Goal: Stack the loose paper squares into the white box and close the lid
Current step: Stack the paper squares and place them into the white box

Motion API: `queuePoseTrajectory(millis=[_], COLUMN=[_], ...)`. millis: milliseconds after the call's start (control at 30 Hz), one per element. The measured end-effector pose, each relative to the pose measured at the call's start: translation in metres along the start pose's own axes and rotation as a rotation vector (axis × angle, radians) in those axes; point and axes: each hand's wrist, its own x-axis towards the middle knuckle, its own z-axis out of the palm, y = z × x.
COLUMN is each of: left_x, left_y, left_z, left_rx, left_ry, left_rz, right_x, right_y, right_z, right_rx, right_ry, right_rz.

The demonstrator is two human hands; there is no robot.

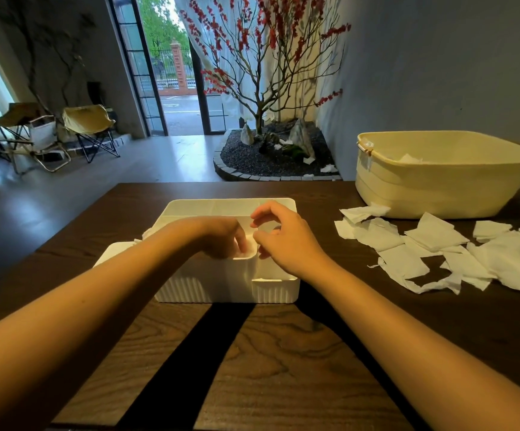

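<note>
A: The white box (221, 281) sits at the middle of the dark wood-grain table (283, 353). It is plastic, rectangular with rounded corners, and its front wall is ribbed in fine vertical flutes. Its lid (209, 207) stands tipped back at twelve o'clock, smooth and flat on the inside.

B: And the hands?

A: The left hand (218, 236) reaches down into the open top, fingers curled downward onto something pale and soft inside; whether they pinch it cannot be told, since the fingertips are hidden by the rim. The right hand (286, 241) hovers at the box's three o'clock edge, thumb and forefinger bent toward each other with a gap between them, the other fingers loosely curled. Whether it holds anything cannot be told.

B: Where is the paper?

A: The loose paper squares (439, 250) lie scattered at about two o'clock from the box, thin white tissue, crinkled, with ragged torn edges, overlapping one another on the table. A corner of white paper also pokes out at the box's left rear.

B: Anything beyond them?

A: A cream plastic tub (432, 194), oval with a rolled rim, stands at one o'clock, just behind the scattered squares, with a bit of white tissue inside.
</note>
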Motion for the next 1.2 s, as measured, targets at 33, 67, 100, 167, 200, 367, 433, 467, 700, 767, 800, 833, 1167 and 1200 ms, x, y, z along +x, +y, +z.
queuePoseTrajectory(millis=[33, 67, 100, 167, 200, 367, 433, 467, 700, 767, 800, 833, 1167, 1200], left_x=[0.0, -0.001, -0.003, -0.012, -0.016, -0.034, -0.03, -0.027, 0.019, 0.036, 0.043, 0.051, 0.108, 0.113], left_y=[0.0, 0.001, 0.001, 0.002, 0.001, 0.021, 0.042, 0.054, 0.153, 0.184, 0.2, 0.217, 0.359, 0.368], left_z=[0.0, 0.001, 0.0, 0.0, -0.001, -0.008, -0.007, -0.006, 0.016, 0.029, 0.036, 0.042, 0.088, 0.093], left_rx=[-0.004, -0.02, -0.042, -0.084, -0.108, -0.27, -0.284, -0.292, -0.324, -0.276, -0.24, -0.199, 0.094, 0.112], left_ry=[0.006, 0.02, 0.041, 0.123, 0.189, 0.494, 0.551, 0.565, 0.519, 0.465, 0.423, 0.379, 0.229, 0.219], left_rz=[-0.007, -0.011, -0.008, 0.018, 0.038, 0.163, 0.233, 0.265, 0.429, 0.452, 0.47, 0.49, 0.695, 0.693], right_x=[0.0, -0.001, -0.002, -0.005, -0.006, -0.01, -0.013, -0.015, -0.046, -0.06, -0.067, -0.074, -0.136, -0.137], right_y=[0.0, -0.001, -0.001, 0.001, 0.001, 0.007, 0.01, 0.013, 0.049, 0.063, 0.071, 0.078, 0.152, 0.155], right_z=[0.0, -0.001, -0.002, -0.004, -0.006, -0.03, -0.047, -0.056, -0.148, -0.18, -0.197, -0.214, -0.343, -0.347], right_rx=[0.003, 0.01, 0.02, 0.032, 0.023, -0.059, -0.081, -0.092, -0.162, -0.23, -0.27, -0.304, -0.676, -0.673], right_ry=[0.0, 0.001, 0.001, 0.01, 0.023, 0.147, 0.188, 0.206, 0.432, 0.488, 0.515, 0.549, 0.726, 0.69], right_rz=[0.002, 0.008, 0.018, 0.027, 0.02, 0.009, 0.031, 0.043, 0.171, 0.199, 0.221, 0.252, 0.696, 0.721])
